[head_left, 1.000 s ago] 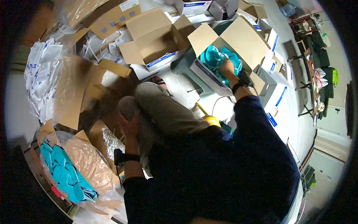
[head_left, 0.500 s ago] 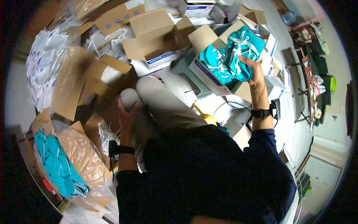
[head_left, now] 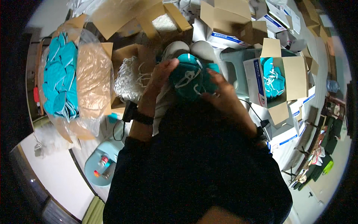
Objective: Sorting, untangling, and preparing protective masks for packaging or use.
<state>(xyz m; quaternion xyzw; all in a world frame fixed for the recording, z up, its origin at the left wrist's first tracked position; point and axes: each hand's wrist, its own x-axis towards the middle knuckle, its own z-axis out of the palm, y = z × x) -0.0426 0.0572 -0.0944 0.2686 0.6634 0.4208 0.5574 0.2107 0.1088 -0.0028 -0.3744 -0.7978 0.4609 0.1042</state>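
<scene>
A small stack of teal face masks with white straps is over my lap, between my two hands. My left hand is closed at the stack's left edge, its fingers partly hidden. Around the right edge, my right hand grips the stack, thumb toward me. To the right, an open carton holds more teal masks with white straps. Left of my left hand, a carton holds a heap of white straps. Farther left lie many teal mask pieces without visible straps, in a plastic-lined carton.
An open brown-and-white carton stands ahead. Beside the mask carton is a grey-green plastic stool. At lower left a light-blue stool bears bottles. Another carton with white material is beyond my knees. A cable hangs near my right wrist.
My right hand has brought masks from the right-hand carton to my lap. The left hand has come up to the stack's left edge. The view has turned left.
</scene>
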